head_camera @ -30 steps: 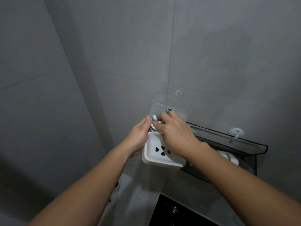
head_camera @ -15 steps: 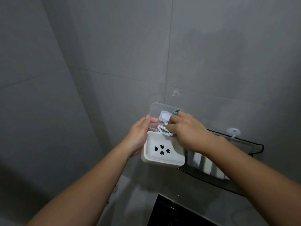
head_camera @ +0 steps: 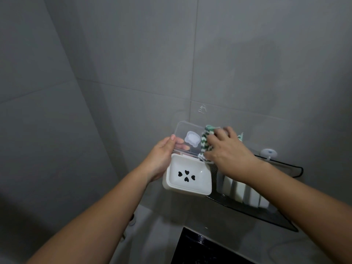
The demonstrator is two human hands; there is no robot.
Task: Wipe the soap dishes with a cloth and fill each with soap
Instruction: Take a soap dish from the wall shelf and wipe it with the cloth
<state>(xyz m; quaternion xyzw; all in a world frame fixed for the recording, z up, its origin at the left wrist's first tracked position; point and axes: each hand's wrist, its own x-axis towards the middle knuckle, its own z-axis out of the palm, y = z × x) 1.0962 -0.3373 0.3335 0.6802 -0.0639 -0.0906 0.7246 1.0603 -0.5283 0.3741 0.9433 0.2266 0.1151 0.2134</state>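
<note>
Soap dish (head_camera: 198, 181) sits empty at the shelf's (head_camera: 266, 216) left end; left hand (head_camera: 162, 155) pinches its raised clear lid (head_camera: 182, 130), right hand (head_camera: 226, 149), gripping the cloth (head_camera: 204, 141), has slid rightward across the lid, so wiping continues, no soap yet

dim, flat grey light; soft shadows on wall (head_camera: 133, 54); wide-angle bending at edges.
</note>
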